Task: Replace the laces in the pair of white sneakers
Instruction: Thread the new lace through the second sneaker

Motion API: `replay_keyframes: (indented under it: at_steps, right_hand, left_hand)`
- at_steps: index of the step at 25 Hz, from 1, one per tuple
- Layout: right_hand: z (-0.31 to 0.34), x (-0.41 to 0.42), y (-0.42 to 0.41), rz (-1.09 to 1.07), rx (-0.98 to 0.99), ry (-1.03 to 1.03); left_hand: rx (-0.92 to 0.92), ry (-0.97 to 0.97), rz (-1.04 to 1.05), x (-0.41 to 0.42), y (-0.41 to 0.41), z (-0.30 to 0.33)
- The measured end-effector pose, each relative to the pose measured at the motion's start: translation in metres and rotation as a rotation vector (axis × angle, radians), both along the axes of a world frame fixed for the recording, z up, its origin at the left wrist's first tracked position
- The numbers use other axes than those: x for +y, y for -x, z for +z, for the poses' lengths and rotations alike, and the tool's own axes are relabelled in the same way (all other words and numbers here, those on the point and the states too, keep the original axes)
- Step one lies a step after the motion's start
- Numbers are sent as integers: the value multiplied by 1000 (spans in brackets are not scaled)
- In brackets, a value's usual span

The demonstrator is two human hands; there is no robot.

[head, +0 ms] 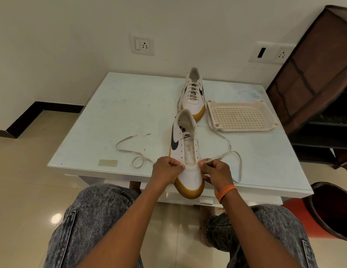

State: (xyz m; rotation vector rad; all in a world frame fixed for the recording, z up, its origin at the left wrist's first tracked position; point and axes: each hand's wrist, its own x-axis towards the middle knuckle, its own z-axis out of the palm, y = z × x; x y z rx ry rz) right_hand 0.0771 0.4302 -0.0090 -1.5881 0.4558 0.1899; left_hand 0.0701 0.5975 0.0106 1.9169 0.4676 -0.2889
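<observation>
1. Knees in grey washed denim (pixel 95 225) fill the bottom of the view, both forearms reaching forward over them; orange band (pixel 227 192) on the right wrist.
2. Left hand (pixel 166 172) at the toe end of the near sneaker (pixel 190 167), fingers curled, thumb and forefinger pinching the lace at the lowest left eyelet.
3. Right hand (pixel 217 174) opposite, fingers curled, pinching the lace (pixel 239 165) at the lowest right eyelet.
4. Near sneaker: white, gum sole, black swoosh, toe overhanging the front edge of the white table (pixel 114 105). Upper eyelets unlaced, tongue exposed.
5. Lace trails both ways: looped on the tabletop to the left, a long loop to the right.
6. Perforated cream tray (pixel 240 117) right of the shoe, lying flat.
7. Second sneaker (pixel 193 93) farther back, fully laced, just left of the tray.
8. Wall socket (pixel 142 45) behind.
</observation>
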Motion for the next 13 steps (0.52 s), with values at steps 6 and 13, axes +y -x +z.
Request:
replay_keyframes:
  at_steps: [6,13]
  right_hand:
    - [6,1,-2,17,34,-3]
    - [17,-34,-25,-390,258,-500]
  left_hand:
    - [-46,-353,-248,3,-14,4]
    - [-10,-576,-533,14,-33,9]
